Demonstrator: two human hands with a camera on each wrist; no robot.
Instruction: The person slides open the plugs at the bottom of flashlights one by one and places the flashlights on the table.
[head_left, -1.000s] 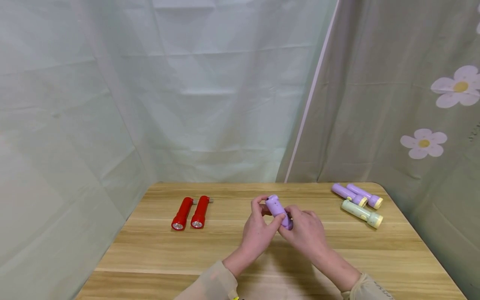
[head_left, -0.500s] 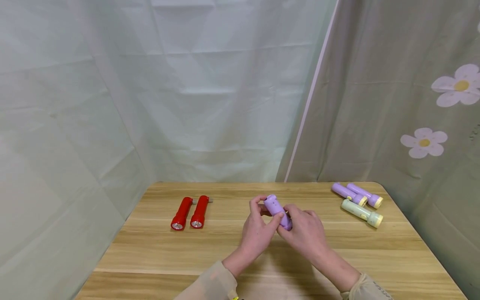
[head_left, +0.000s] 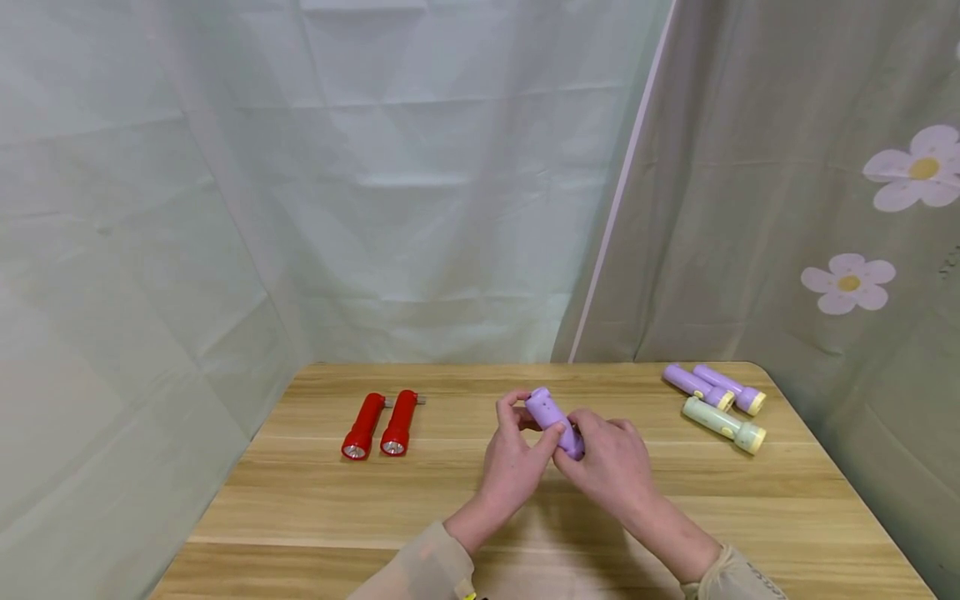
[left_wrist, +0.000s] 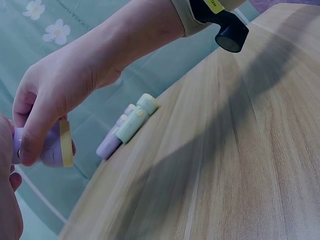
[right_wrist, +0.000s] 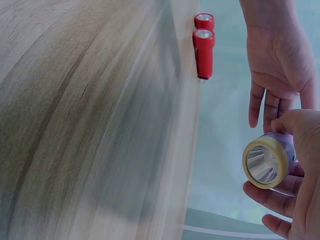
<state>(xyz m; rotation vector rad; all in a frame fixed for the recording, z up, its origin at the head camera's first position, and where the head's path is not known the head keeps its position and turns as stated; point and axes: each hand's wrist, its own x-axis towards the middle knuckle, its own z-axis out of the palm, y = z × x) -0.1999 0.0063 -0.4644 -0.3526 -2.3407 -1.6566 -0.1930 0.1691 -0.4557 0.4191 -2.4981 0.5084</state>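
Both hands hold a purple flashlight (head_left: pixel 550 410) above the middle of the table, its tail end pointing up and away. My left hand (head_left: pixel 512 457) grips the body, with the thumb on the near side and the index finger at the tail end. My right hand (head_left: pixel 611 460) grips the flashlight's head, which it mostly hides in the head view. The right wrist view shows the cream-yellow rim (right_wrist: pixel 246 162) and the reflector (right_wrist: pixel 262 165), unlit as far as I can see. Fingers of the right hand (left_wrist: pixel 47 100) wrap the head in the left wrist view.
Two red flashlights (head_left: pixel 363 427) (head_left: pixel 400 423) lie side by side on the left of the wooden table (head_left: pixel 315 508). At the back right lie two purple flashlights (head_left: pixel 686 382) (head_left: pixel 723 385) and a pale green one (head_left: pixel 712 418). Curtains (head_left: pixel 450 208) hang around the table.
The held flashlight's tail end has shifted slightly left, along with the left hand's fingers. Both hands keep their grip. The flashlights on the table have stayed put.
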